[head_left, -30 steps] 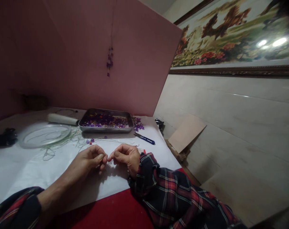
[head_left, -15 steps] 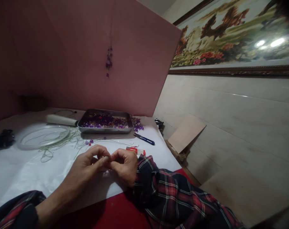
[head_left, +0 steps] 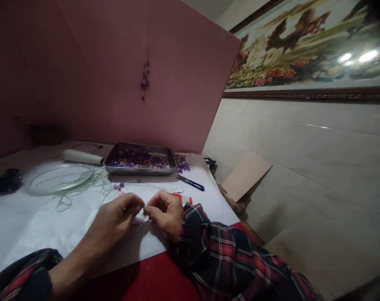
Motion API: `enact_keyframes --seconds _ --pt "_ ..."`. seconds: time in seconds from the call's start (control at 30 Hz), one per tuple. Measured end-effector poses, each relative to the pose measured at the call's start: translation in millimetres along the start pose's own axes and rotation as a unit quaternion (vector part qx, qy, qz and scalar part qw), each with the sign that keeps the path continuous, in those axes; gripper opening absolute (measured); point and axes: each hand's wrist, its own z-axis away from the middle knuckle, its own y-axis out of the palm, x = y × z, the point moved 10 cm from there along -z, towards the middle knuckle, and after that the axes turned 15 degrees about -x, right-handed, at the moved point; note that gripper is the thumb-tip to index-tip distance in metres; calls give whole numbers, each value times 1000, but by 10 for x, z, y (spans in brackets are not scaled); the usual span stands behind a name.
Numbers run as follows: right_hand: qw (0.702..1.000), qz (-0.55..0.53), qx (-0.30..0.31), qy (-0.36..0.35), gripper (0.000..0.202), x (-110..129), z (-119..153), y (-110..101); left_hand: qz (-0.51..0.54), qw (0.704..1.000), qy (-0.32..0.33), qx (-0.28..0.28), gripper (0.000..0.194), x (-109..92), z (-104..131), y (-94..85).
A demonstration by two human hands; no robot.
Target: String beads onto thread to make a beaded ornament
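At upper right, a framed painting (head_left: pixel 321 50) of horses (head_left: pixel 277 35) and flowers (head_left: pixel 276 74) is hanging on a pale wall (head_left: pixel 302 138) and is catching glare (head_left: pixel 368 56). A pink panel (head_left: pixel 98 83) is filling the upper left. Right of center, a tan board (head_left: pixel 246 175) is resting at a slant beside the wall.

Just nearer you than the metal tray (head_left: pixel 139 171), your left hand (head_left: pixel 117 214) and right hand (head_left: pixel 167 214) curl, fingertips close together.
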Motion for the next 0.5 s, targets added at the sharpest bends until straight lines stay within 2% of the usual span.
enact_keyframes --seconds 0.17,0.27,0.33,0.4,0.5 --pt "993 -74 31 87 22 -148 -51 47 -12 1000 20 18 13 -46 7 15" --pt "989 -107 44 97 20 -179 -78 48 32 999 20 21 9 -9 20 34" --pt "987 -115 47 97 19 -167 -78 43 109 992 -33 54 7 71 60 124" --pt "988 -112 51 97 17 -126 -57 45 194 972 -107 83 11 149 122 226" --pt "992 -89 47 77 14 -22 -14 47 255 950 -166 67 17 198 175 264"
